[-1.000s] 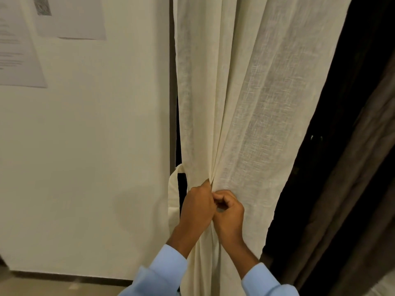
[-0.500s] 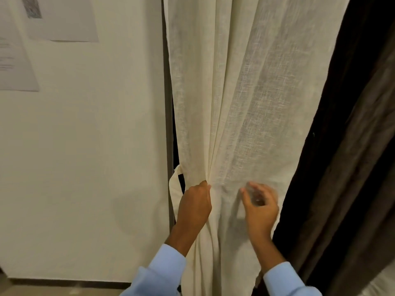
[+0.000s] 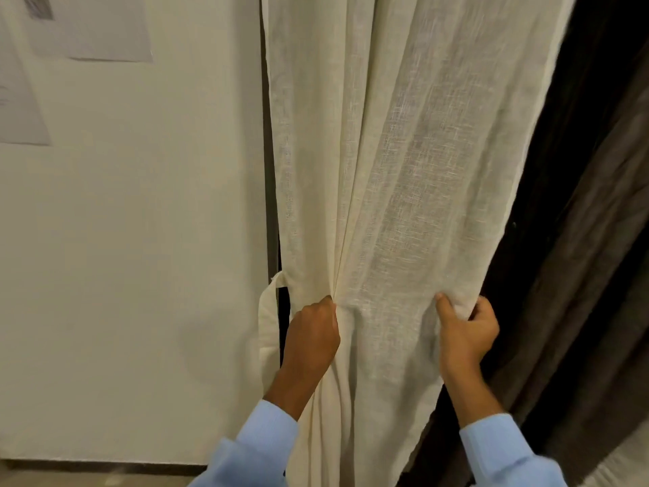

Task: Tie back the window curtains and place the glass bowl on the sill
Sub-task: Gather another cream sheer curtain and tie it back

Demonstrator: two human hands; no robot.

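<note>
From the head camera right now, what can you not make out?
Glass bowl and sill: outside the head view.
Left hand: fingertips buried in the cream curtain folds.
Tie strap: far end behind the curtain.
Wall papers: cut by the top and left edges, print blurred.

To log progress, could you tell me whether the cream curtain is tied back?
Not tied: left hand and right hand grip the curtain; the tie hangs beside it.

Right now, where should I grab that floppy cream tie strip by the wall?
Probably pinch the cream fabric tie strip at its hanging loop, coming from the left: it bows outward there, clear of the cream linen curtain.
</note>
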